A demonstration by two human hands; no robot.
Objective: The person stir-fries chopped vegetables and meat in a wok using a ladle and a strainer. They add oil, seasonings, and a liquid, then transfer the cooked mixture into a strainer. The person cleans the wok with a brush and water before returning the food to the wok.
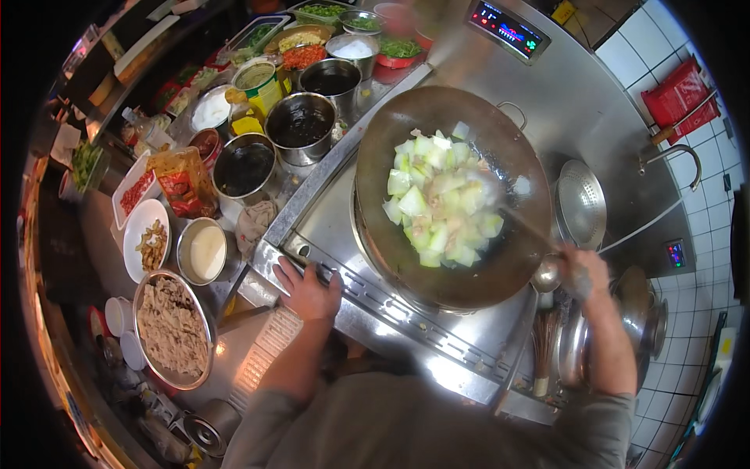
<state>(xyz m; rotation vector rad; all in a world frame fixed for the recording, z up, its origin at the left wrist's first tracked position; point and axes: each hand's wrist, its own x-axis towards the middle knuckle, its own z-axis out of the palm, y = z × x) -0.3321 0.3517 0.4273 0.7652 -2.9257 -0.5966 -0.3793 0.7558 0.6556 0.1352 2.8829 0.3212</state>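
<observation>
A large wok [387,129] sits tilted on the steel stove, holding pale green chunks of a gourd-like vegetable [413,200] mixed with bits that look like meat. My right hand [583,272] grips the handle of a cooking utensil [530,224] that reaches into the wok. Motion blur and steam hide the utensil's working end among the pieces. My left hand [310,293] rests, fingers spread, on the stove's front steel edge [363,311], with nothing in it.
Left of the wok stand steel pots of dark liquid [302,120], a pot of pale liquid [208,249] and a bowl of sliced meat [173,325]. Right of it are a perforated strainer [581,202], a ladle [546,275], a bamboo brush [545,346] and a faucet [685,153].
</observation>
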